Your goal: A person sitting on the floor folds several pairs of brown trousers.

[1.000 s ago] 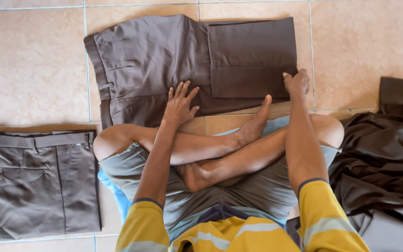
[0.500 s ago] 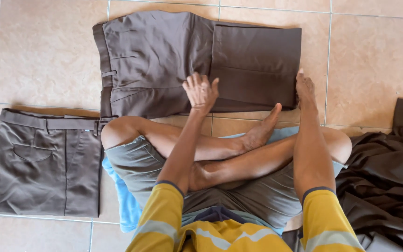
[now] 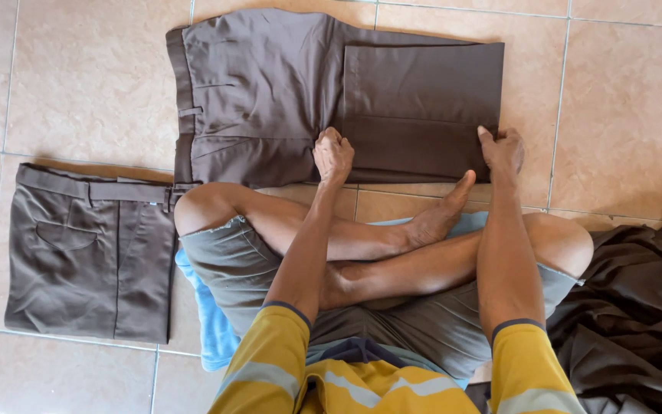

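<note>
A pair of brown trousers [image 3: 270, 92] lies flat on the tiled floor ahead of my crossed legs, its legs folded back into a rectangular flap [image 3: 423, 100] on the right. My left hand [image 3: 333, 156] grips the near left corner of that flap with curled fingers. My right hand [image 3: 502, 149] pinches the flap's near right corner. Both arms reach forward over my knees.
A folded pair of brown trousers [image 3: 90, 253] lies on the floor at my left. A heap of dark brown cloth [image 3: 637, 314] is piled at my right. I sit cross-legged on a light blue cloth [image 3: 208, 322]. Beige floor tiles [image 3: 78, 77] surround everything.
My left hand went from flat and spread on the trousers to curled on the flap's corner. My right hand's fingers closed on the other corner. The view shifted closer.
</note>
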